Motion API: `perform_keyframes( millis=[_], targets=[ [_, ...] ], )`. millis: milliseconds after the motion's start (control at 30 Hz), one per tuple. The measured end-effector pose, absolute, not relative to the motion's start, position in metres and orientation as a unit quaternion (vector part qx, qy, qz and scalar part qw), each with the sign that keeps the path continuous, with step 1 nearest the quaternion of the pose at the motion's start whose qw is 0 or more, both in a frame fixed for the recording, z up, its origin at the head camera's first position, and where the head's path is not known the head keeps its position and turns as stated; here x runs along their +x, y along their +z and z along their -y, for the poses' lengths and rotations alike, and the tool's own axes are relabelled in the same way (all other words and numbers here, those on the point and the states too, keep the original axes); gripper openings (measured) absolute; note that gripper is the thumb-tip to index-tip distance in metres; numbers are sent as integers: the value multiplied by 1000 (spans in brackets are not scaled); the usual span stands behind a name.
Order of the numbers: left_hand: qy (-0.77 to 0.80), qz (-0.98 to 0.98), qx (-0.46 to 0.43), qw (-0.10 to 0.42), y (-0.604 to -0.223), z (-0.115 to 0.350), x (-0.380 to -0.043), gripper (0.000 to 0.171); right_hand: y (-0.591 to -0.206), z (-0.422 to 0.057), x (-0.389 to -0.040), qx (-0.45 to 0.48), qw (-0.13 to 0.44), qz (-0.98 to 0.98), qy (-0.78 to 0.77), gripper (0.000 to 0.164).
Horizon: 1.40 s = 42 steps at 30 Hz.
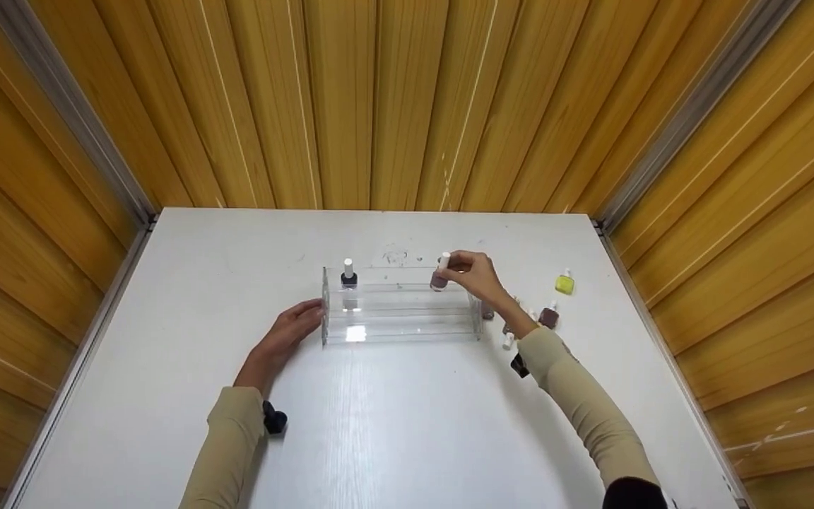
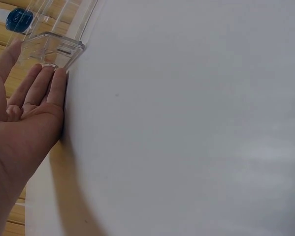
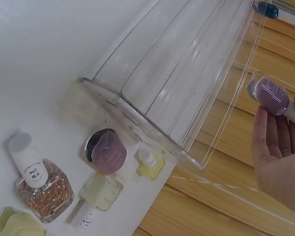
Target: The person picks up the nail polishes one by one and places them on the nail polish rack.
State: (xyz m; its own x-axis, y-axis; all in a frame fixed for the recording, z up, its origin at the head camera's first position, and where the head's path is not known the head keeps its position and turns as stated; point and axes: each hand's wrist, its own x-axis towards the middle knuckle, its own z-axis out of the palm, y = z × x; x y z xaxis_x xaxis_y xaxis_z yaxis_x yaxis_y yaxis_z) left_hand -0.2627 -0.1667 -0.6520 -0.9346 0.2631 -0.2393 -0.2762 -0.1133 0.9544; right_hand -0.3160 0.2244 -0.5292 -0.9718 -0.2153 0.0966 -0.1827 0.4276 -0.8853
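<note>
A clear acrylic tiered rack (image 1: 407, 330) stands on the white table. My right hand (image 1: 476, 276) pinches a mauve nail polish bottle (image 1: 439, 281) with a white cap, holding it over the right part of the rack's top tier. In the right wrist view that nail polish bottle (image 3: 272, 96) is tilted, its cap toward my palm. A dark blue nail polish bottle (image 1: 349, 278) stands upright at the top tier's left end. My left hand (image 1: 288, 334) rests beside the rack's left end panel, its fairly straight fingers (image 2: 39, 84) right at the panel.
Right of the rack lie several more nail polish bottles: a glittery one (image 3: 46, 191), a mauve one (image 3: 109, 151), a pale one (image 3: 102, 191) and a small yellow one (image 3: 150, 164). A yellow-green bottle (image 1: 564, 284) lies farther right. Wood-look panels (image 1: 407, 106) border the table.
</note>
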Motion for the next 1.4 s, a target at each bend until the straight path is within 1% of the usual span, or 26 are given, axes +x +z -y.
perform_keyframes(
  millis=[133, 267, 500, 733, 833, 1100, 1400],
  targets=[
    [750, -637, -8, 179, -652, 166, -263, 57, -530, -215, -316, -135, 13, -842, -523, 24],
    [745, -642, -14, 181, -651, 165, -264, 60, -532, -205, -313, -158, 14, -830, -534, 29],
    [742, -645, -17, 182, -652, 165, -264, 59, -513, -170, -288, -166, 33, -807, -565, 36],
    [733, -654, -19, 186, -651, 166, -263, 59, -548, -142, -303, -191, 12, -801, -567, 32],
    [738, -649, -18, 185, -651, 166, -263, 58, -556, -132, -304, -194, 6, -796, -574, 31],
    [728, -659, -24, 189, -650, 161, -263, 59, -565, -109, -300, -189, 4, -790, -584, 25],
    [743, -644, -22, 178, -652, 162, -265, 56, -571, -87, -296, -198, 8, -791, -579, 26]
  ],
)
